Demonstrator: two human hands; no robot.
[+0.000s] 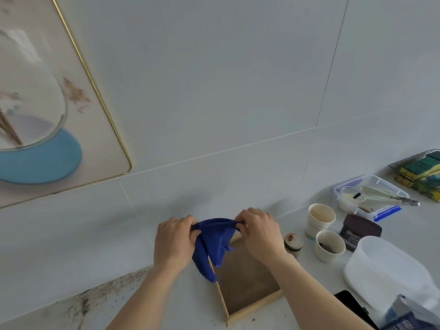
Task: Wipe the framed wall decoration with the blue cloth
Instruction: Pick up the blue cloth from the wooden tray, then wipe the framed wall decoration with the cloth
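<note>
The framed wall decoration [71,115], a pale picture with a thin gold frame and a blue shape in it, hangs on the tiled wall at the upper left, partly cut off by the view's edge. The blue cloth [213,244] is stretched between my two hands above the counter, well below and to the right of the picture. My left hand [175,241] pinches its left top corner. My right hand [258,234] pinches its right top corner. The rest of the cloth hangs down loosely.
A shallow wooden tray [247,282] lies on the counter under my hands. To the right stand two paper cups [320,220], a small jar [293,242], a dark jar [360,231], a white lidded tub [385,265], a clip-lock box [371,196] and sponges [421,173]. Dark specks stain the counter at left.
</note>
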